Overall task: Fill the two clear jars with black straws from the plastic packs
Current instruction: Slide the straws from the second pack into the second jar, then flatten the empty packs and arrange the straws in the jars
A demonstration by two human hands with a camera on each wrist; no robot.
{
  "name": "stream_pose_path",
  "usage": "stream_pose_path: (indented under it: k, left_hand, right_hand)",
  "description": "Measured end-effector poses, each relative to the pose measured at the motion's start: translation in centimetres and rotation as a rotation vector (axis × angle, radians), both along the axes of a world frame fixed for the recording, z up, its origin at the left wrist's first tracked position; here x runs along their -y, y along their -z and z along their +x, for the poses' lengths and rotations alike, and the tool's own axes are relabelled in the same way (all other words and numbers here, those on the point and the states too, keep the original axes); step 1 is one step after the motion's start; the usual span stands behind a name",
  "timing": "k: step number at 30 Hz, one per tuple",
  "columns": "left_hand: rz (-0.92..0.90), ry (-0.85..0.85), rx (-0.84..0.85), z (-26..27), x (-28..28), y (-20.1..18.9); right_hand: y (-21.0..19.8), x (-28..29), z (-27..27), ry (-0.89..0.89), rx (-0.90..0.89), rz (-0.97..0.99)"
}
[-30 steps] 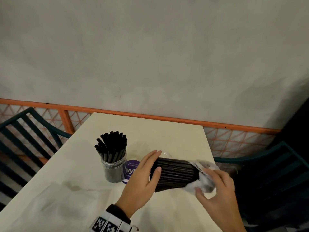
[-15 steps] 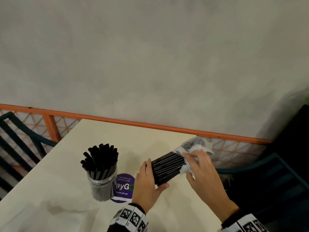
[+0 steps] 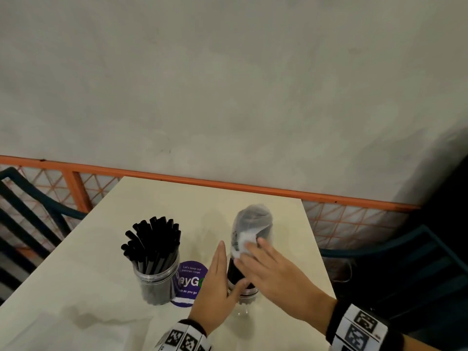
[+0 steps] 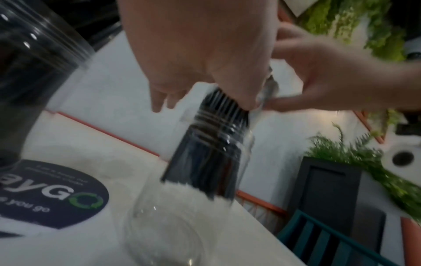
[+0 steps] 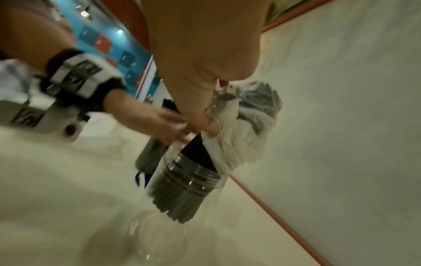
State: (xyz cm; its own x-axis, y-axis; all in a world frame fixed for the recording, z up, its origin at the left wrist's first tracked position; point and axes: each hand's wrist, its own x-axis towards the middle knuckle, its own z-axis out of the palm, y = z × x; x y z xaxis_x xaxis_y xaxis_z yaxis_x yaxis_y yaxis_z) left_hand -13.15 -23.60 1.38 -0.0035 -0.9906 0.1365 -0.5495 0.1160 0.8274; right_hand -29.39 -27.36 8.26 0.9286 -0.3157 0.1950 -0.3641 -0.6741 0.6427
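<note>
Progress 1 of 2 | jar [image 3: 155, 282] at 9 o'clock full | second jar [image 5: 175, 181] half-entered by straw bundle [image 4: 205, 162] | left hand [image 3: 215, 282] flat, fingers straight, steadying | right hand [image 3: 273, 272] pinching pack [image 5: 239, 136] | remaining: seat bundle, strip plastic

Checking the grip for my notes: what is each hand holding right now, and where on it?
The right hand pinches the plastic pack at its bunched wrapper; the left hand steadies the straw bundle above the jar's mouth.

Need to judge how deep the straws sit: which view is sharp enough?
Head view is sharpest, but the hands hide the jar. Left wrist view is motion-blurred; the straws show ending above the base. Right wrist view is soft and dim, same reading.
</note>
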Motion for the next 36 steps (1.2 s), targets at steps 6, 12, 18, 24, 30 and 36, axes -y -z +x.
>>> stream_pose_path:
  k: [6, 12, 18, 24, 30, 36]
  left_hand:
    - [-0.182, -0.011, -0.044, 1.9, 0.2, -0.6]
    - [-0.297, -0.119, -0.060, 1.8, -0.2, -0.6]
    - [-0.355, -0.110, -0.088, 1.9, -0.5, -1.6]
    - [-0.448, -0.156, -0.064, 2.7, -0.3, -5.4]
    - [-0.480, -0.162, -0.142, 3.4, -1.8, -10.7]
    - [-0.405, -0.140, -0.355, 3.4, -5.4, -13.6]
  right_hand:
    - [3.5, 0.4, -0.5, 0.048, 0.114, -0.044]
    - [4.5, -1.5, -0.5, 0.348, 0.746, 0.392]
    - [4.8, -1.8, -0.4, 0.393, 0.999, 0.785]
    - [0.6, -0.6, -0.6, 0.325, 1.271, 0.662]
    - [-3.8, -0.4, -1.0, 0.166, 1.324, 0.525]
    - [-6.8, -3.8, 0.1, 0.061, 1.145, 1.082]
